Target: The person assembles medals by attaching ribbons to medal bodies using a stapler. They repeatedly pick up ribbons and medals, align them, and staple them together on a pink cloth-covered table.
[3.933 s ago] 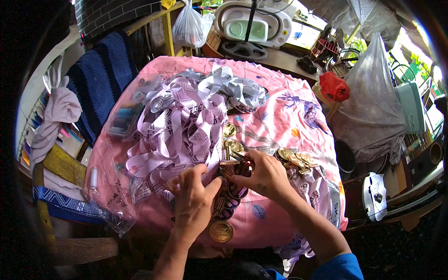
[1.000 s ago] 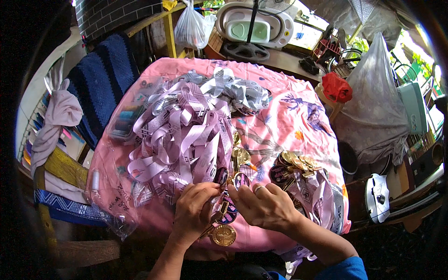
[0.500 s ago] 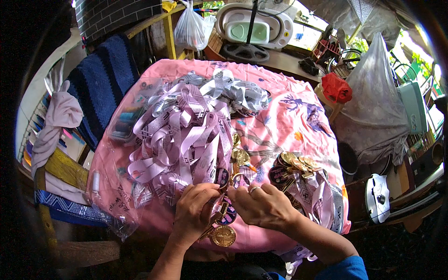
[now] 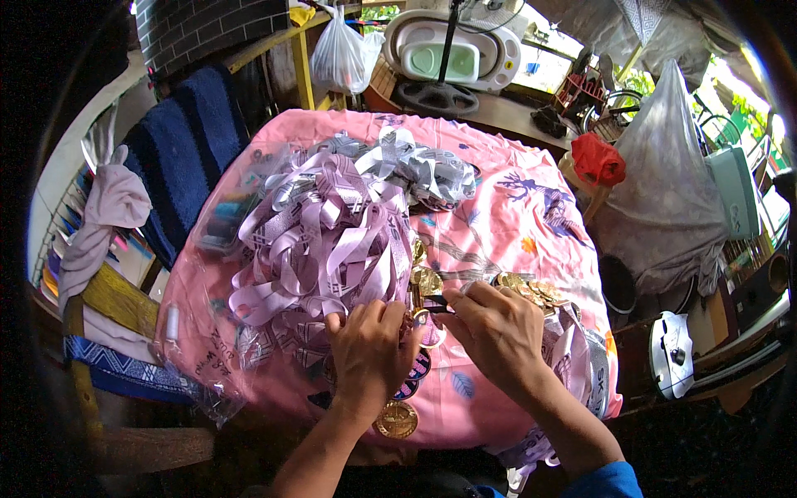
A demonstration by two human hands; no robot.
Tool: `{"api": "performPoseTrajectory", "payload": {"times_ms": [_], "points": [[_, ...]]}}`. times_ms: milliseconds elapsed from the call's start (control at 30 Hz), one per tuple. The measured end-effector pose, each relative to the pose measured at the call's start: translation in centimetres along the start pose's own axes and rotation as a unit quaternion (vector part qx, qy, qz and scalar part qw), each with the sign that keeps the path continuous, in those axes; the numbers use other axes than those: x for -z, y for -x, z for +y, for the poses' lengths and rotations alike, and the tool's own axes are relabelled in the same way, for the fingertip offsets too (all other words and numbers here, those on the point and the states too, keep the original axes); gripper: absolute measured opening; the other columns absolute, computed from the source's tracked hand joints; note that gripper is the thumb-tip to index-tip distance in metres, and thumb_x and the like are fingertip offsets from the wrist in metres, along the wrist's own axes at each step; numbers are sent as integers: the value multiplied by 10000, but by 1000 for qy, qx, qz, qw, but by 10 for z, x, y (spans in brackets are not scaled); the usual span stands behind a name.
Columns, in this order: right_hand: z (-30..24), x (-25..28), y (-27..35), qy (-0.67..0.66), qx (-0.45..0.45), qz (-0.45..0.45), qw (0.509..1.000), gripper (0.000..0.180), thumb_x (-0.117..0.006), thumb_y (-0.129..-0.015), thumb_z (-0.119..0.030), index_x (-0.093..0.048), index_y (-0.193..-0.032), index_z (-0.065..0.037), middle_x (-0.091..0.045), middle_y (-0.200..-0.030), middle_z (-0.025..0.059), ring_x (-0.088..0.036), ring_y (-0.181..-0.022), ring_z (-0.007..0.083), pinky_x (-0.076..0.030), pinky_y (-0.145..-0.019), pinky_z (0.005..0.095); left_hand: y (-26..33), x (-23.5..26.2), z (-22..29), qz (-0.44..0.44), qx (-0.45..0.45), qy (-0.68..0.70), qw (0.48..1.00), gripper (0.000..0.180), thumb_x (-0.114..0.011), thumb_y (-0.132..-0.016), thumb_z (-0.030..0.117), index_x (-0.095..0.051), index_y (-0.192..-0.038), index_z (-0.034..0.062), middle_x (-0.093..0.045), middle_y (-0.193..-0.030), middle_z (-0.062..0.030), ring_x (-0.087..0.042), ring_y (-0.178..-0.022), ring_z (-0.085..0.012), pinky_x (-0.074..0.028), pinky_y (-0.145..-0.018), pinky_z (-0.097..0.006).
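Observation:
On the pink patterned cloth, my left hand [image 4: 372, 353] is closed at the edge of a round gold-rimmed medal [image 4: 429, 333], its fingers bent over and partly hiding it. My right hand [image 4: 501, 330], a ring on one finger, pinches a small dark piece [image 4: 435, 301] above that medal; its kind is too small to tell. Below the left hand lie a dark medal with pink print [image 4: 410, 378] and a gold medal [image 4: 397, 420]. Beyond the hands are more gold medals [image 4: 427, 280]. A big heap of lilac ribbons [image 4: 320, 228] spreads at the left.
Grey ribbons [image 4: 427, 170] lie at the back of the pink cloth [image 4: 490, 398]. Right of my right hand sits a pile of gold medals [image 4: 531, 288] with lilac ribbons. A clear plastic bag [image 4: 212, 357] and white thread spool [image 4: 172, 322] are at the left, beside a blue-striped towel [image 4: 187, 145].
My hands have drawn apart: the right moved up and to the right, the left slightly right. The dark piece now shows at the right fingertips, and the medals below are more exposed.

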State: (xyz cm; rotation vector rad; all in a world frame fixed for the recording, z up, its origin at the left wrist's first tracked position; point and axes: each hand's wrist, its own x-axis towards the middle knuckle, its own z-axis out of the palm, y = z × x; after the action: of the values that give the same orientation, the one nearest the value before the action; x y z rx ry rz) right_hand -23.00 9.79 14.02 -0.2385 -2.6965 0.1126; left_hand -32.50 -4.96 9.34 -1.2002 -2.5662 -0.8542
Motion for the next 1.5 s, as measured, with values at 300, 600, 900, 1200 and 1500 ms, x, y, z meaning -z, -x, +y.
{"api": "performPoseTrajectory", "payload": {"times_ms": [300, 600, 900, 1200, 1500], "points": [[-9, -30, 13, -246, -166, -158, 942, 500, -745, -763, -310, -553, -1189, -131, -675, -823, 140, -662, -784, 347, -502, -671, 440, 21, 5, -7, 52, 73, 138, 986, 97, -648, -871, 68, -574, -886, 7, -634, -802, -139, -631, -754, -315, -471, -685, -396], [-5, -7, 30, -262, -203, -182, 926, 421, -775, -748, -307, -645, -1056, -52, -629, -718, 97, -630, -643, 238, -487, -615, 358, 43, -5, -21, 90, 108, 251, 958, 119, -647, -887, 75, -547, -857, 18, -605, -750, -104, -598, -688, -270, -436, -633, -375], [-10, -8, 10, -18, 63, -9, 998, 298, -682, -840, -326, -659, -1075, -144, -532, -763, 16, -568, -620, 166, -457, -512, 328, 46, 3, -12, 77, 139, 265, 951, 152, -651, -910, 116, -553, -868, 7, -617, -757, -123, -602, -658, -276, -441, -633, -377], [-8, -18, 1, -4, 173, -71, 982, 272, -592, -795, -179, -612, -1048, -81, -544, -894, 50, -579, -759, 197, -505, -590, 329, 45, 5, -10, 90, 138, 269, 949, 136, -649, -913, 100, -556, -886, 4, -611, -750, -105, -585, -629, -230, -448, -604, -350], [-6, -26, -8, 28, 253, -28, 967, 326, -588, -804, -181, -624, -1123, -120, -528, -851, -5, -557, -738, 140, -505, -583, 277, 47, 0, -14, 107, 138, 288, 942, 132, -635, -927, 94, -551, -896, -3, -621, -758, -97, -595, -647, -191, -460, -602, -325]]}}
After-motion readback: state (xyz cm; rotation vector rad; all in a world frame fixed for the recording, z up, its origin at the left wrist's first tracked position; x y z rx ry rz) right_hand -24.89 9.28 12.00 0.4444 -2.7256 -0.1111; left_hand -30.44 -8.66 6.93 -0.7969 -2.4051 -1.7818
